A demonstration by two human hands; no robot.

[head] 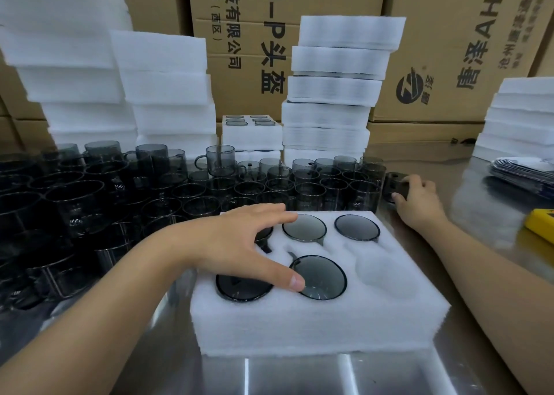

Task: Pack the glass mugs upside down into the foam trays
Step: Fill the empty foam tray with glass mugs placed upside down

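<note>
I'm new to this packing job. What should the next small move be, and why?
Probably carry the mug that the right hand grips over to the tray and set it upside down in the front-right slot. That slot looks like the only empty one, and the left hand rests on the tray.

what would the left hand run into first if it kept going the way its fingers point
The left hand points right along the back row of the foam tray, so it would likely first meet the base of the back middle mug at its fingertips; whether they touch it is unclear.
</note>
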